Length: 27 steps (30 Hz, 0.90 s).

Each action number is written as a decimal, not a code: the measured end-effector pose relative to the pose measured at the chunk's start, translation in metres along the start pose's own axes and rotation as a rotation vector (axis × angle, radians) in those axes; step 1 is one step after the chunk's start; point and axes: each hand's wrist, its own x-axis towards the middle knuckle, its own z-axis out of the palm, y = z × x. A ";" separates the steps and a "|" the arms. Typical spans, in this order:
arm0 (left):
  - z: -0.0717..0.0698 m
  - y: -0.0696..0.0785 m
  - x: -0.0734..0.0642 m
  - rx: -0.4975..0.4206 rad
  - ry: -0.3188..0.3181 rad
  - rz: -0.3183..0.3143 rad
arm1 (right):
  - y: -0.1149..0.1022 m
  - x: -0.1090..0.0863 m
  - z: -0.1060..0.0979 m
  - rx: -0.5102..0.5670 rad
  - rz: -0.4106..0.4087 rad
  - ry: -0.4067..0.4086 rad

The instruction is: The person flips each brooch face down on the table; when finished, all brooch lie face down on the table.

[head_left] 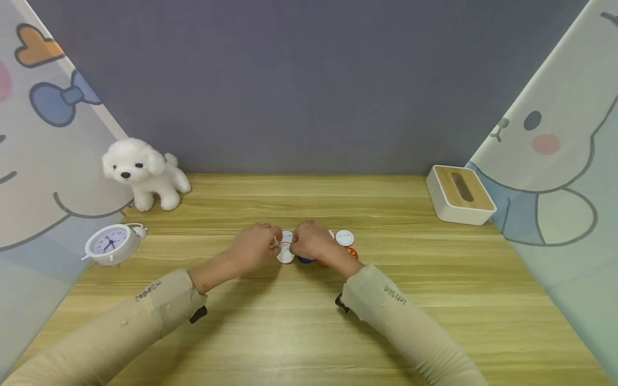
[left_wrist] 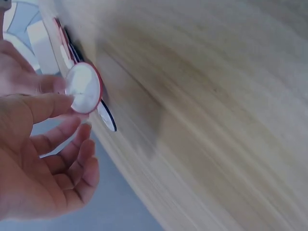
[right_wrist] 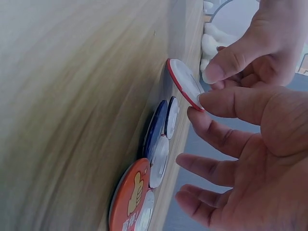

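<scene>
Between the two hands, a round disc (left_wrist: 83, 87) with a white face and red rim stands tilted up from the wooden table. My right hand (head_left: 311, 239) pinches its edge between thumb and index finger (right_wrist: 207, 126), the other fingers loosely bent. From the opposite side my left hand (head_left: 256, 246) holds it, thumb (left_wrist: 53, 104) at the white face and index finger partly hidden. Close by lie a dark-blue-rimmed white disc (head_left: 287, 236), a dark blue disc (right_wrist: 155, 129) and an orange disc (right_wrist: 130, 197) with a yellow thumbs-up picture.
More white discs (head_left: 345, 237) lie right of the hands, partly covered by the right arm. A white plush dog (head_left: 145, 171) and a white alarm clock (head_left: 112, 244) stand at the left. At the back right is a tissue box (head_left: 461, 194) with a wooden lid.
</scene>
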 end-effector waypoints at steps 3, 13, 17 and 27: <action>0.000 -0.006 0.003 -0.047 -0.064 -0.041 | 0.000 -0.001 0.001 -0.001 -0.018 0.007; 0.005 -0.019 0.008 -0.171 -0.188 -0.074 | 0.000 -0.002 0.002 -0.024 -0.008 0.036; 0.004 -0.018 0.010 -0.202 -0.210 -0.102 | 0.001 -0.002 0.003 -0.069 -0.008 0.048; 0.005 -0.017 0.012 -0.165 -0.189 -0.071 | -0.001 -0.001 0.009 -0.178 -0.016 0.047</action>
